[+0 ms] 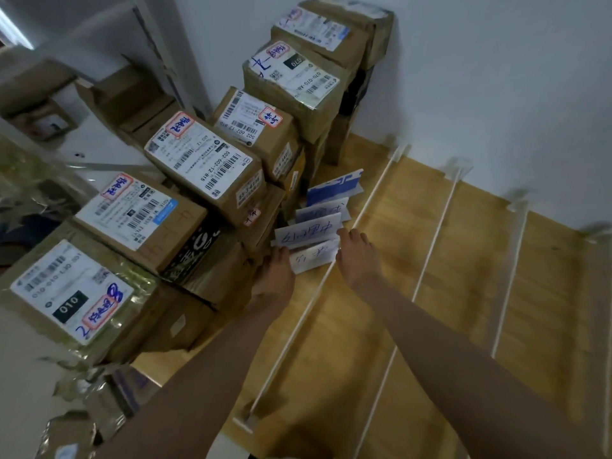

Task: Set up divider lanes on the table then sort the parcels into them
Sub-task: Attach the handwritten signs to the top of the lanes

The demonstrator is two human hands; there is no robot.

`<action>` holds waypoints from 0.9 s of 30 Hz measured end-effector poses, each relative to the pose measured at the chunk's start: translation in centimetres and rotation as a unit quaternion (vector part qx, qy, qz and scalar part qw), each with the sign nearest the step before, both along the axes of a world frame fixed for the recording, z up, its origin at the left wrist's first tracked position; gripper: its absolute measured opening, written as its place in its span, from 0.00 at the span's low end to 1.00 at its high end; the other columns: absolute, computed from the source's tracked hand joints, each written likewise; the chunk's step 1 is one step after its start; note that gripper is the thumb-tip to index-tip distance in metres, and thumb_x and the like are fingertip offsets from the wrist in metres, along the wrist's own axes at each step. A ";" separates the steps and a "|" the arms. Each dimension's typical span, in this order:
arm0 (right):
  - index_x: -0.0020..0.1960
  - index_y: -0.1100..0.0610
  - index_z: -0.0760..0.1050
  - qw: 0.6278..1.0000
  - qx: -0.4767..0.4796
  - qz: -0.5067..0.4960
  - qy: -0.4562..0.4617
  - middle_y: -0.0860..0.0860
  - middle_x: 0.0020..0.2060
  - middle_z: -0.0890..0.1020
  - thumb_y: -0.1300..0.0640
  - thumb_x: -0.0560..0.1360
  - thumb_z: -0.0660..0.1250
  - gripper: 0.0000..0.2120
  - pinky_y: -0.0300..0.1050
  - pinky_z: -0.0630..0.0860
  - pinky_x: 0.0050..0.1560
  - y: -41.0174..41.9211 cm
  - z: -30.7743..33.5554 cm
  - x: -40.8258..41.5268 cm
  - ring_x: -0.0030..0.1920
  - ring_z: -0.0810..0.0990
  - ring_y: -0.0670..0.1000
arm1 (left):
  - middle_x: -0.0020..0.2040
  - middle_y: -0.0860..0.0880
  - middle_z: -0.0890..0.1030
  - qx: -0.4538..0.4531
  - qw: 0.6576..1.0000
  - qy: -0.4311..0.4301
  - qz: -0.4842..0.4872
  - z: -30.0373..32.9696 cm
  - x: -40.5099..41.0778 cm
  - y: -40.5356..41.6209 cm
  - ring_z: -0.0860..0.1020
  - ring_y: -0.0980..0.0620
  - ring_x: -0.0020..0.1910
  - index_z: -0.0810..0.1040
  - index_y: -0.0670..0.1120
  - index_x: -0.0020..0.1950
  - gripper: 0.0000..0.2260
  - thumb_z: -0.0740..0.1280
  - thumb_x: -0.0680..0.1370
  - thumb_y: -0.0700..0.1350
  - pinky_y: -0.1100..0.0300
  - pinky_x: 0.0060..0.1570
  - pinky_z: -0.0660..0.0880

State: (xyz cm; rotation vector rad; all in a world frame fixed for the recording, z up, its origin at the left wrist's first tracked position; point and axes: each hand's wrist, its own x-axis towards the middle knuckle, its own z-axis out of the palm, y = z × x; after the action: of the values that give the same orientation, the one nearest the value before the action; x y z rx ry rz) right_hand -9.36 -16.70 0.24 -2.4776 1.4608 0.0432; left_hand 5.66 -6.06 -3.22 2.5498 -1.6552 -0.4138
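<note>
Two bare forearms lead up to the left hand (273, 283) and the right hand (359, 256), with no sleeve, glove, watch or ring showing anywhere behind either grip. Both arms are slim and uncovered along the whole visible length. The fingers (351, 235) ahead of the right wrist look short-nailed, though the blur hides finer detail.

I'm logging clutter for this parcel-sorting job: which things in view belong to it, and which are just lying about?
Belong:
white divider rods on the wooden table
folded paper lane cards, touched by both hands
stacked brown cardboard parcels

Lying about:
open cardboard box behind the stack
crumpled plastic wrap at lower left
</note>
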 end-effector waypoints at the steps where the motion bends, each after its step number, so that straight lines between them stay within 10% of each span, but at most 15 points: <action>1: 0.69 0.56 0.65 1.000 0.007 0.000 0.000 0.55 0.62 0.74 0.62 0.78 0.65 0.21 0.50 0.74 0.59 -0.4 -0.4 0.3 0.62 0.73 0.56 | 0.65 0.43 0.74 0.004 1.000 -0.021 0.000 -0.3 0.1 -0.2 0.79 0.47 0.56 0.68 0.44 0.69 0.21 0.67 0.78 0.46 0.57 0.52 0.78; 7: 0.65 0.59 0.70 0.999 0.045 -0.015 -0.023 0.56 0.59 0.75 0.68 0.75 0.66 0.19 0.48 0.74 0.58 -1.7 -2.4 1.4 0.59 0.74 0.56 | 0.46 0.45 0.83 0.019 0.999 -0.033 0.003 -1.8 0.2 -0.7 0.82 0.51 0.38 0.80 0.43 0.55 0.27 0.83 0.59 0.46 0.62 0.34 0.77; 17: 0.59 0.59 0.73 0.990 0.069 -0.063 -0.105 0.57 0.53 0.77 0.69 0.76 0.64 0.13 0.43 0.70 0.41 -0.9 -1.8 1.8 0.50 0.78 0.57 | 0.63 0.43 0.78 -0.001 0.999 0.007 0.054 -0.4 -1.0 1.2 0.82 0.48 0.55 0.63 0.44 0.73 0.21 0.64 0.81 0.45 0.59 0.47 0.80; 27: 0.57 0.59 0.72 0.993 0.061 -0.034 -0.098 0.56 0.46 0.77 0.73 0.75 0.60 0.15 0.47 0.69 0.35 0.0 -0.5 1.2 0.40 0.76 0.56 | 0.65 0.40 0.75 0.008 0.992 0.107 0.070 0.3 -0.3 1.9 0.79 0.43 0.59 0.62 0.44 0.70 0.20 0.63 0.81 0.41 0.53 0.49 0.82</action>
State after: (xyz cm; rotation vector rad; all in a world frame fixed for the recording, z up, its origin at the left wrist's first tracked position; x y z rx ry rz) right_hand -8.18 -16.71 -0.27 -2.2633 1.4133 -0.1173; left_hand 5.37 -4.12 -2.89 2.5104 -1.3968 -0.6641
